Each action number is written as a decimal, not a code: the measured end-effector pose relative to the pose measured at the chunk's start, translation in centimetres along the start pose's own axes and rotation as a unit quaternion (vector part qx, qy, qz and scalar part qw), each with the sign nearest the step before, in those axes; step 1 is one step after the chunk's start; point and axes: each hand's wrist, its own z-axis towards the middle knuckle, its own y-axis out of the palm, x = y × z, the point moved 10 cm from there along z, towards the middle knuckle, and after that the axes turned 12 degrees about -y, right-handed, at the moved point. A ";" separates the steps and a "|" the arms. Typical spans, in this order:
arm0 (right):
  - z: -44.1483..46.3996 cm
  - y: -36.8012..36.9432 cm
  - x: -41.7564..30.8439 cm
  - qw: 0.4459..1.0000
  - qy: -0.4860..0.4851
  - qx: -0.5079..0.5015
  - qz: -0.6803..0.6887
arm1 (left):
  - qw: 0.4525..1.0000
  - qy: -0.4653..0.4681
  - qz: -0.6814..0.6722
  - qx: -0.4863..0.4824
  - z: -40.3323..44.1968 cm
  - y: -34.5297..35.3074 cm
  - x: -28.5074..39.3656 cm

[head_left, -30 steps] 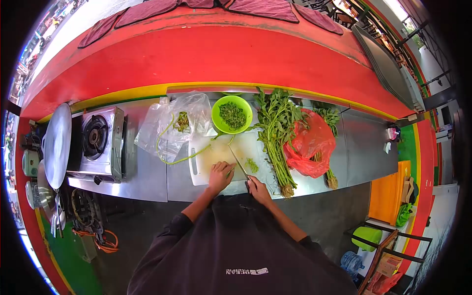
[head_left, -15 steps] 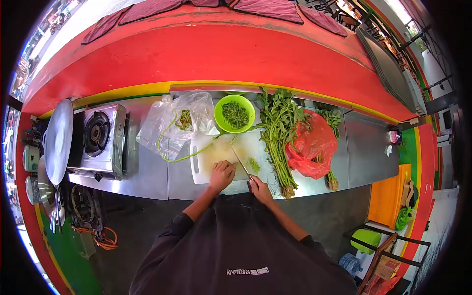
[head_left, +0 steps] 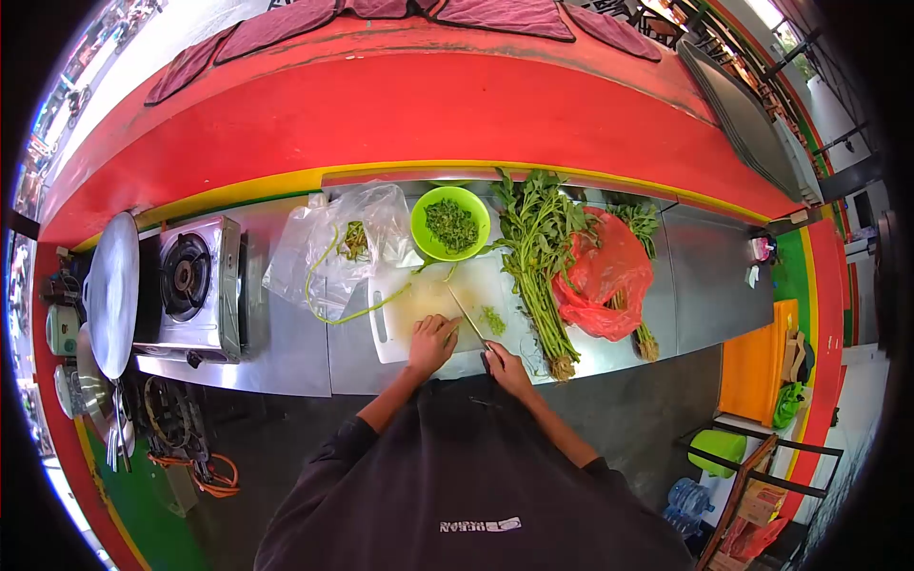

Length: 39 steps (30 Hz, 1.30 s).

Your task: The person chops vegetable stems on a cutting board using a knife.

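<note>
My right hand (head_left: 507,367) is closed round the handle of a knife (head_left: 467,309), whose blade slants up and left over the white cutting board (head_left: 387,347). Just left of the blade, my left hand (head_left: 433,344) rests on the board with its fingers bent together; whatever lies under them is hidden. Small chopped green pieces (head_left: 492,321) lie right of the knife. A long green stem (head_left: 345,318) curves from the board's upper edge to the left. Behind the board, a lime-green bowl (head_left: 422,244) holds chopped greens (head_left: 451,226).
Bunched leafy greens (head_left: 539,276) with roots lie right of the board, beside a red plastic bag (head_left: 602,285). A clear plastic bag (head_left: 303,266) with some trimmings is at left. Farther left stand a gas stove (head_left: 195,285) and a large metal lid (head_left: 111,295). A red wall (head_left: 400,114) rises behind.
The view has shifted slightly. Both hands and the knife keep nearly the same place on the board, and the bowl, bags and greens stay put.
</note>
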 end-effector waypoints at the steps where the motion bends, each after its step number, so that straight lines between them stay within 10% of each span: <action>1: 0.0 0.0 0.0 1.000 -0.002 0.002 -0.003 | 1.000 0.000 0.001 0.003 0.1 0.0 0.0; 18: -0.6 -1.6 -3.4 0.997 0.071 -0.036 -0.026 | 1.000 -0.001 -0.013 -0.007 0.2 0.6 -0.2; 37: 0.9 -0.8 -4.0 0.993 -0.065 0.027 -0.095 | 1.000 0.017 0.012 0.011 0.4 0.3 0.4; 39: 0.1 0.0 -1.9 0.994 0.083 -0.059 -0.038 | 1.000 0.021 0.008 0.010 0.5 0.6 0.3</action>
